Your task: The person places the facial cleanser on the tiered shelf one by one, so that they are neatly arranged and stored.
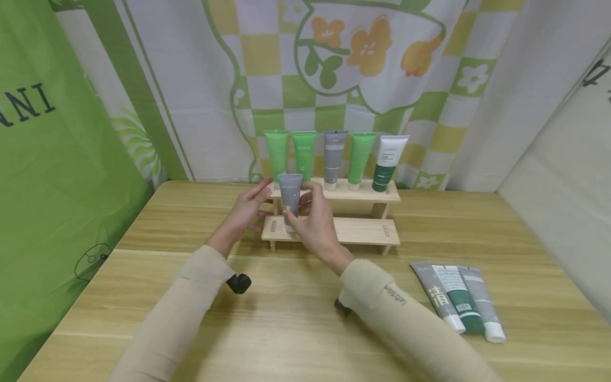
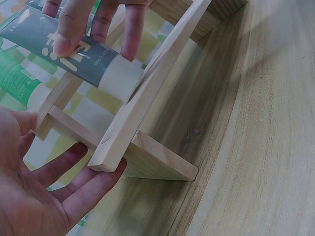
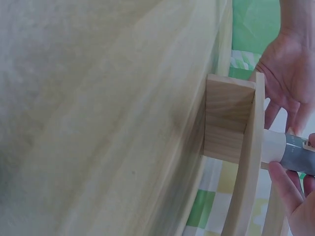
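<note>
Head view: R hand [image 1: 312,220] pinches the held grey tube [image 1: 290,193] btwn thumb & fingers, no slack. It's crimp up, cap down, nr the L end of the lower tier [image 1: 360,229]. L wrist view: white cap [image 2: 119,78] seems to meet the wood; full contact hard to confirm. L hand [image 1: 245,209] has fingers loosely spread, tips at the tier's end, no tube in it.

Prob. best: keep tube vert., seat cap flat, then ease fingers off slow & straight; L hand should steady the tier w/o shoving it. Narrow cap under a wide, soft body = likely tippy.

Tube looks like matte squeezy plastic, flat at the crimp, rounding toward the cap. Tiers: pale, square-edged wood. Upper tier [image 1: 353,192], just behind, carries three green tubes [image 1: 304,154], a second grey tube [image 1: 334,156] & a white-and-green tube [image 1: 389,159], all cap down. Farther out, R side: three more tubes [image 1: 460,297] lie on the wood-grain table [image 1: 286,329]. Checked cloth [image 1: 334,119] hangs behind.
</note>
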`<control>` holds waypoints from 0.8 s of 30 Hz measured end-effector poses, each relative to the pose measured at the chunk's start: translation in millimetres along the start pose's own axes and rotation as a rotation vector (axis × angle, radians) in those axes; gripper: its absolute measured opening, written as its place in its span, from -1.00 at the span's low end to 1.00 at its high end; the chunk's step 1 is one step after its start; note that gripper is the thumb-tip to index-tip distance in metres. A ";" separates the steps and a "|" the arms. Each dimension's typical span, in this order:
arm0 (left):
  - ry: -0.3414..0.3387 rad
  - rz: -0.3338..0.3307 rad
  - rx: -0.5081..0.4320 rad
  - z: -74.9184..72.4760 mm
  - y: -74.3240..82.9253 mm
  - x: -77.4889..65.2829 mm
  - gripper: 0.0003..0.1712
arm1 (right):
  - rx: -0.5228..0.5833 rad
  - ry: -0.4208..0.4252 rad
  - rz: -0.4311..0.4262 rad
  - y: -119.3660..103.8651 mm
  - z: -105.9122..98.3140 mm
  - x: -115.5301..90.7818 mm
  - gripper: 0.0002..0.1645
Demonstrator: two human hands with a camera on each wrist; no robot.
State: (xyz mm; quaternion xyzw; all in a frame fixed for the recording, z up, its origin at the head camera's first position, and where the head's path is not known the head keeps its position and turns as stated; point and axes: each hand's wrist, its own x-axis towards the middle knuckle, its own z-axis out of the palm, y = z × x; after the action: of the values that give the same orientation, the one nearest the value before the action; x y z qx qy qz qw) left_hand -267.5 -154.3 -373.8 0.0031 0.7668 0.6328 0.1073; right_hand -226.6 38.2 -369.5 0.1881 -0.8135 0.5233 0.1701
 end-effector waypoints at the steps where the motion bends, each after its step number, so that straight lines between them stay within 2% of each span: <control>1: 0.001 0.000 0.000 0.2 0.1 -0.1 -0.40 | -0.003 0.000 -0.004 0.3 0.6 -0.7 -0.26; 17: 0.006 0.002 -0.005 0.4 0.6 -0.7 -0.40 | 0.010 0.018 -0.065 3.9 7.4 -8.8 -0.23; 24: -0.001 0.000 -0.013 0.3 0.4 -1.0 -0.41 | -0.011 0.018 -0.038 3.7 6.8 -10.3 -0.23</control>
State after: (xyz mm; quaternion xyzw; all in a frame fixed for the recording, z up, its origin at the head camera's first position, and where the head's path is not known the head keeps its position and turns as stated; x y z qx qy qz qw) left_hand -266.6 -154.0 -373.3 0.0028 0.7625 0.6379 0.1076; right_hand -220.0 34.7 -380.0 0.1980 -0.8112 0.5170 0.1886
